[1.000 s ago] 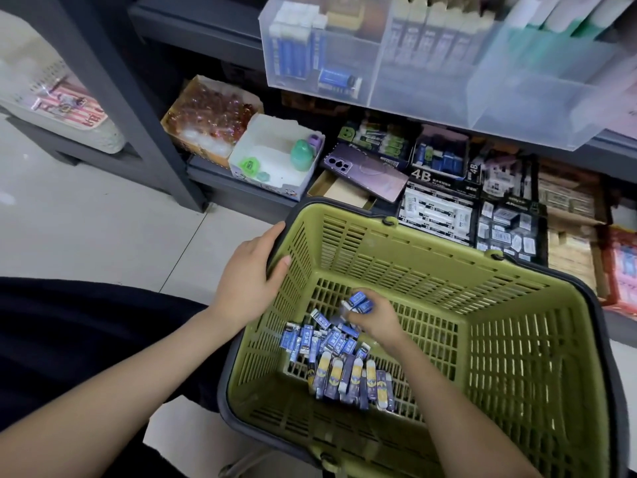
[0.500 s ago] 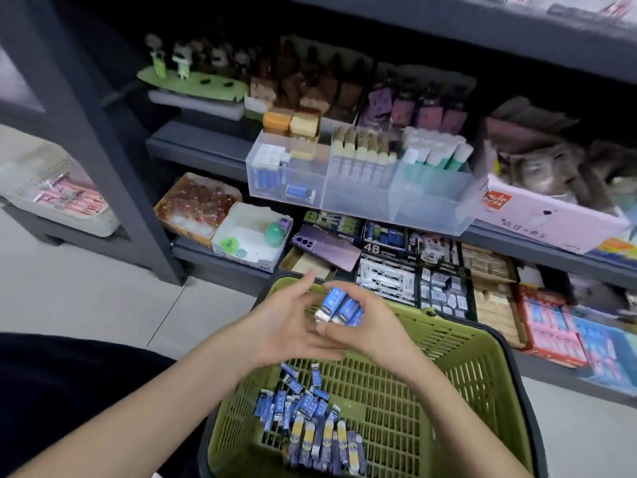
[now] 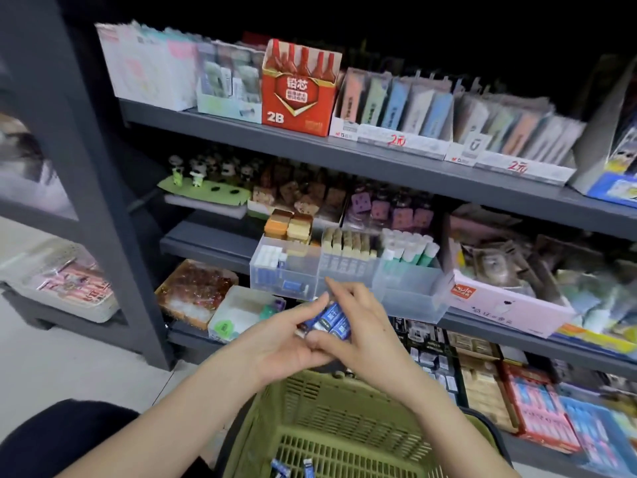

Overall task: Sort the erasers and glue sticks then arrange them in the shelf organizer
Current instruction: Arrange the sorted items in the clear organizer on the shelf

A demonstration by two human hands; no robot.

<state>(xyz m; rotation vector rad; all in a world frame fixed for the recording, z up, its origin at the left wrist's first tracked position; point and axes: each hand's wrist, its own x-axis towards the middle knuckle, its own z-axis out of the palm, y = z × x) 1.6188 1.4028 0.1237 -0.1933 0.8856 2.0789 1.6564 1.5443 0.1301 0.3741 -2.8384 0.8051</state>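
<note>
My left hand (image 3: 279, 343) and my right hand (image 3: 362, 326) meet above the green basket (image 3: 344, 439), both closed around a small bunch of blue-wrapped erasers (image 3: 329, 320). A few more blue erasers (image 3: 289, 469) lie on the basket floor at the bottom edge of the view. Just behind my hands a clear shelf organizer (image 3: 348, 281) stands on the middle shelf. Its left compartment holds white and blue erasers (image 3: 272, 262), the middle one beige-capped glue sticks (image 3: 348, 250), the right one green-and-white glue sticks (image 3: 410, 250).
Grey shelving (image 3: 344, 153) is packed with stationery: a red 2B lead box (image 3: 298, 88) on top, a pink box (image 3: 506, 305) right of the organizer, a white tray (image 3: 241, 315) and eraser boxes (image 3: 479, 381) on the low shelf. A dark upright post (image 3: 103, 201) stands at left.
My right hand lifted a bunch of blue erasers out of the basket and my left hand left the rim to join it. The view tilted up toward the shelves.
</note>
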